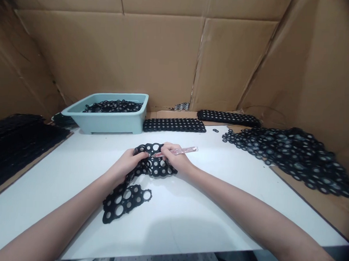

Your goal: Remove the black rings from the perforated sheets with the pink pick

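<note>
A black sheet full of round holes point(158, 169), like rubber rings joined together, is held up between both hands over the white table. My left hand point(131, 159) grips its left part, thumb on top. In my right hand point(173, 157) is a slim, clear-pinkish pen-like tool point(183, 150), its tip pointing left into the sheet near my left thumb. The right fingers also touch the sheet's upper right edge. A lower part of the sheet hangs down and rests on the table below my left hand. What the tool's tip does there is too small to make out.
A pale blue plastic tub point(113, 123) with black ring pieces stands at the back left. Flat perforated black strips point(174, 124) lie along the back. Loose black rings point(290, 156) are heaped at right, and a dark stack point(18, 149) lies at left. Cardboard walls point(161, 55) surround the table.
</note>
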`<state>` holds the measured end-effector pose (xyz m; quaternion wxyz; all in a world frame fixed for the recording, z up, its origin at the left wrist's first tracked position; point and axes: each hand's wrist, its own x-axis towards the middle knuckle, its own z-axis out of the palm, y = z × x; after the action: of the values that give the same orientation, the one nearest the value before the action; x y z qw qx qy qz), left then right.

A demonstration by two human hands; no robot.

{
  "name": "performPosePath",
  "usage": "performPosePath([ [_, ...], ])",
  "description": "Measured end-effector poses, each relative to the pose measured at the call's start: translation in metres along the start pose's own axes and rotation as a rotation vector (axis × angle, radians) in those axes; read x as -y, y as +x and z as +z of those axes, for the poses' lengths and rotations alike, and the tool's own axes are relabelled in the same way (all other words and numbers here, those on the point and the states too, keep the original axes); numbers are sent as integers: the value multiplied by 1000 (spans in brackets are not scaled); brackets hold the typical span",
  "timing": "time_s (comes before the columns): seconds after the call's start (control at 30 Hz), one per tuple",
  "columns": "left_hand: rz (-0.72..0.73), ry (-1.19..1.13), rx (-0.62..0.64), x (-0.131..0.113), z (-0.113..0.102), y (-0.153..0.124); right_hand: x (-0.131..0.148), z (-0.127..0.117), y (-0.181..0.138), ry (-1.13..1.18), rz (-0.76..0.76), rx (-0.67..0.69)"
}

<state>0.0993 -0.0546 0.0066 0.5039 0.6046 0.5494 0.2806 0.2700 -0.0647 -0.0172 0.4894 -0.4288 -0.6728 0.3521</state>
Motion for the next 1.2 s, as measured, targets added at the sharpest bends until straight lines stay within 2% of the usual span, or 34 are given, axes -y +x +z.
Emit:
performPosePath([
  [0.37,23,-44,8,0,1,0,1,2,0,136,79,28],
  [0.6,228,128,-45,4,2,-1,7,5,-6,-155,-58,-41],
  [0.7,252,163,-91,7,3,0,9,6,-9,-319,-117,-7],
  [0.8,268,163,-107,10,3,2,8,7,-11,-376,-151,20],
  [1.2,223,75,-72,11,4,1,3,8,-9,-224,-11,19],
])
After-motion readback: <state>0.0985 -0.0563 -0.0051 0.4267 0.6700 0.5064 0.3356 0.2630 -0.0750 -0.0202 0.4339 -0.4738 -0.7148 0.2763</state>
